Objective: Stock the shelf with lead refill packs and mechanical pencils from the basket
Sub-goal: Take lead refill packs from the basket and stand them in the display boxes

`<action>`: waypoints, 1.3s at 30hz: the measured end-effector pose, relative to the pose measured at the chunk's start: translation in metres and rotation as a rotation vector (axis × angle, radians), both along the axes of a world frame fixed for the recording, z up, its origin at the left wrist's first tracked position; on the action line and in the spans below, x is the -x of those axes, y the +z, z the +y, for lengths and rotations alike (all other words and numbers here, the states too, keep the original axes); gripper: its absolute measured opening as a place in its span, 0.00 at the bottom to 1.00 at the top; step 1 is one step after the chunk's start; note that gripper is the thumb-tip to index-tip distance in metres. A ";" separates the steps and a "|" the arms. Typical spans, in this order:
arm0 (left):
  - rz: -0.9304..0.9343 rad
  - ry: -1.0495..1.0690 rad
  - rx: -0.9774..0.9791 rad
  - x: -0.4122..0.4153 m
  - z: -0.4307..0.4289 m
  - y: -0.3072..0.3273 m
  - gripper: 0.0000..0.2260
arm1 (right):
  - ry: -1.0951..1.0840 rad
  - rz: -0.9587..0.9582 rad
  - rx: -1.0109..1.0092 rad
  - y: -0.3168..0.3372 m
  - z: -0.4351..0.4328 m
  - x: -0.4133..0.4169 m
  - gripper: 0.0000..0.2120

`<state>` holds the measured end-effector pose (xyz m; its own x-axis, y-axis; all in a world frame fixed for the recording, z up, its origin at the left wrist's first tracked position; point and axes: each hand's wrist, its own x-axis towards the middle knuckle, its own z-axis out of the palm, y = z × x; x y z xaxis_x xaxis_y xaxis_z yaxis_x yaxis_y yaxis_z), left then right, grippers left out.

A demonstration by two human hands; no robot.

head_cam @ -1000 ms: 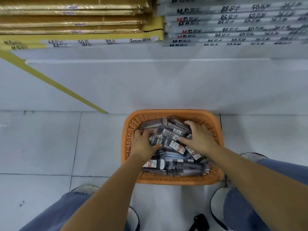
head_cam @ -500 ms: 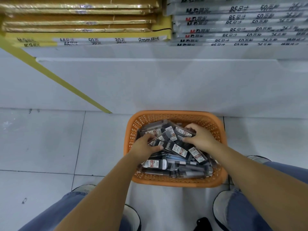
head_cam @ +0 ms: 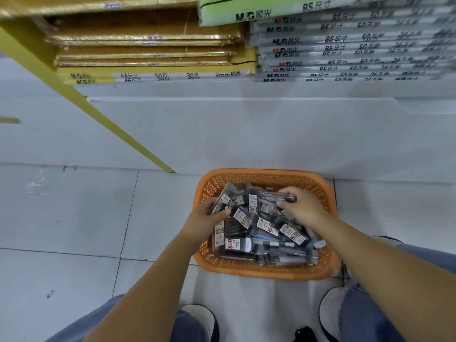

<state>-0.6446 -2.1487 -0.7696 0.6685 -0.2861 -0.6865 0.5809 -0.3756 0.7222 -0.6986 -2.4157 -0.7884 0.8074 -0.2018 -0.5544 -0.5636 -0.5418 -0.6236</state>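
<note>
An orange plastic basket [head_cam: 261, 272] stands on the floor between my feet and the shelf base. It is full of dark lead refill packs [head_cam: 266, 225] with white and red labels, lying in a loose heap. My left hand [head_cam: 204, 220] grips a bunch of packs at the basket's left side, thumb on top. My right hand [head_cam: 303, 206] closes over the same bunch at the back right, fingers curled around a dark pack. The bunch looks lifted a little above the heap.
The white shelf base [head_cam: 246, 134] rises right behind the basket. Above it lie stacks of yellow paper pads [head_cam: 153, 70] and grey B5 pads [head_cam: 345, 53]. A yellow upright [head_cam: 81, 99] slants down on the left. Grey floor tiles [head_cam: 61, 218] spread to the left; my shoes [head_cam: 197, 317] flank the basket.
Both hands have gathered the packs closer together and raised them slightly. The camera has tilted up, showing more of the shelf stacks.
</note>
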 end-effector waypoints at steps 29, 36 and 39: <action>0.147 0.585 0.474 0.023 -0.013 0.048 0.10 | -0.424 0.047 -0.861 0.064 0.040 0.011 0.24; 0.152 0.668 0.622 0.027 -0.024 0.057 0.13 | -0.521 0.047 -1.068 0.068 0.062 0.024 0.21; 0.087 0.411 0.555 0.026 -0.015 0.073 0.16 | -0.450 -0.017 -0.988 0.091 0.051 0.018 0.21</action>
